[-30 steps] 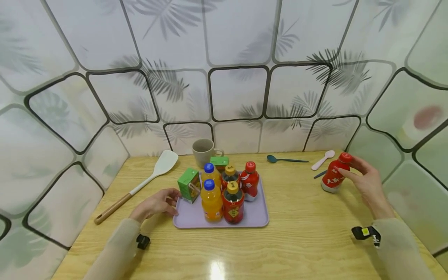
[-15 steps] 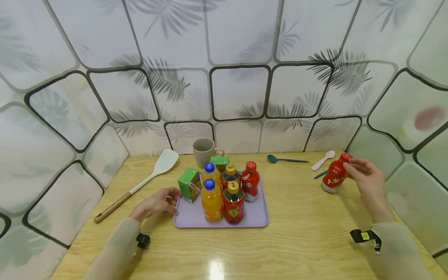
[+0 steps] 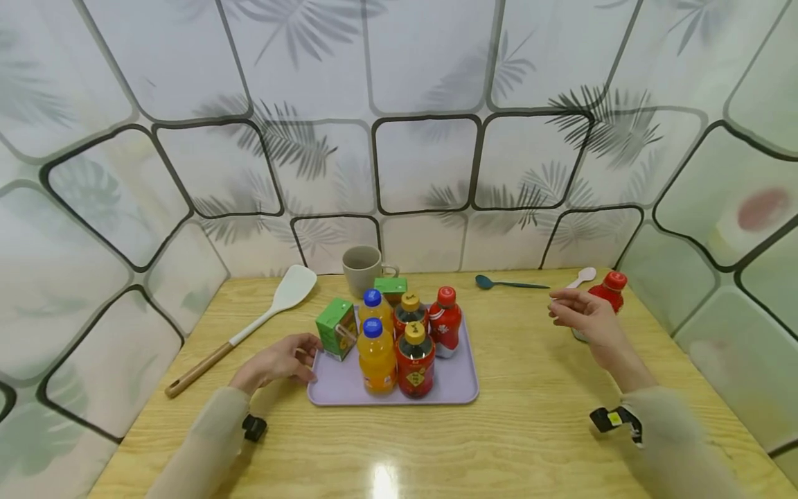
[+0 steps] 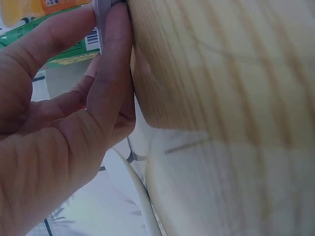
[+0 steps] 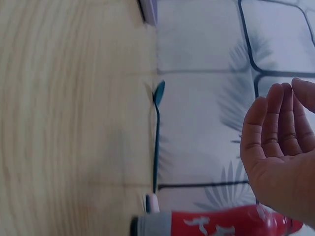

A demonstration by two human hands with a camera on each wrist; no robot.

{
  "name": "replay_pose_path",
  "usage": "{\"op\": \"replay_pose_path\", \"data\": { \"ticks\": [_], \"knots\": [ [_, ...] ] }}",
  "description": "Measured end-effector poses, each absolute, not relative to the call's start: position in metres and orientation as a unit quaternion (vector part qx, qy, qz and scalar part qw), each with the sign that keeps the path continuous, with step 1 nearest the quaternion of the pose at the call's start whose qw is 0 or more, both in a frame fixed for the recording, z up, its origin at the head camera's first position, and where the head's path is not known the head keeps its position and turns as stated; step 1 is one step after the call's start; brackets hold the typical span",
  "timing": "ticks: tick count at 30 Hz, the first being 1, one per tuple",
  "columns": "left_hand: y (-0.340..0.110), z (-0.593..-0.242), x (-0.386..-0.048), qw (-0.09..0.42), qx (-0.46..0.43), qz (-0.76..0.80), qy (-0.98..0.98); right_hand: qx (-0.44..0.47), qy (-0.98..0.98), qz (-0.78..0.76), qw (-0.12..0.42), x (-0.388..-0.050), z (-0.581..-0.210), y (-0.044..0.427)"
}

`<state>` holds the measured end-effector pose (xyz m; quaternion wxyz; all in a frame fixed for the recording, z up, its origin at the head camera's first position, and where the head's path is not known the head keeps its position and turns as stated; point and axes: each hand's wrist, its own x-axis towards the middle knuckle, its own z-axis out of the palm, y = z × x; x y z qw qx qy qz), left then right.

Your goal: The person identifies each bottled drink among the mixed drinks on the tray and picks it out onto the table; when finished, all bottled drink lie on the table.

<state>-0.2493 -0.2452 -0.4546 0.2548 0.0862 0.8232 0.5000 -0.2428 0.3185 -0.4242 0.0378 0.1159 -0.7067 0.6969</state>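
At the left end of the lilac tray [image 3: 449,396], my left hand [image 3: 282,362] pinches the rim between thumb and fingers, as the left wrist view shows. The tray bears two orange juice bottles [image 3: 377,364] with blue caps, two dark drink bottles [image 3: 415,371] with yellow caps and a red bottle [image 3: 445,324]. A green drink carton [image 3: 335,331] stands by the tray's left side; another green carton [image 3: 391,288] is partly hidden behind. My right hand [image 3: 589,320] holds nothing, fingers loosely bent, in front of a second red bottle [image 3: 611,292] standing on the table, partly covering it.
A white spatula [image 3: 294,287] with a wooden handle lies at the left. Behind the tray stands a grey mug [image 3: 361,270]. Along the back right lie a teal spoon [image 3: 511,285] and a pink spoon [image 3: 584,276]. A patterned curtain [image 3: 424,166] encloses the wooden table.
My right hand has let go of the red bottle at the right and moved left, in front of it. That bottle stays standing. My left hand keeps its place on the tray.
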Motion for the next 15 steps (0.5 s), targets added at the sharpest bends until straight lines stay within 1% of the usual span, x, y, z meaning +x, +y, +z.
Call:
{"op": "replay_pose_path", "data": {
  "ticks": [8, 15],
  "knots": [
    [-0.245, -0.453, -0.250, 0.263, 0.085, 0.503, 0.819, 0.119, -0.727, 0.675, -0.033, -0.250, -0.434, 0.282],
    [-0.247, -0.454, -0.251, 0.263, 0.086, 0.501, 0.820, 0.137, -0.736, 0.659, -0.070, -0.253, -0.442, 0.250]
  ]
}}
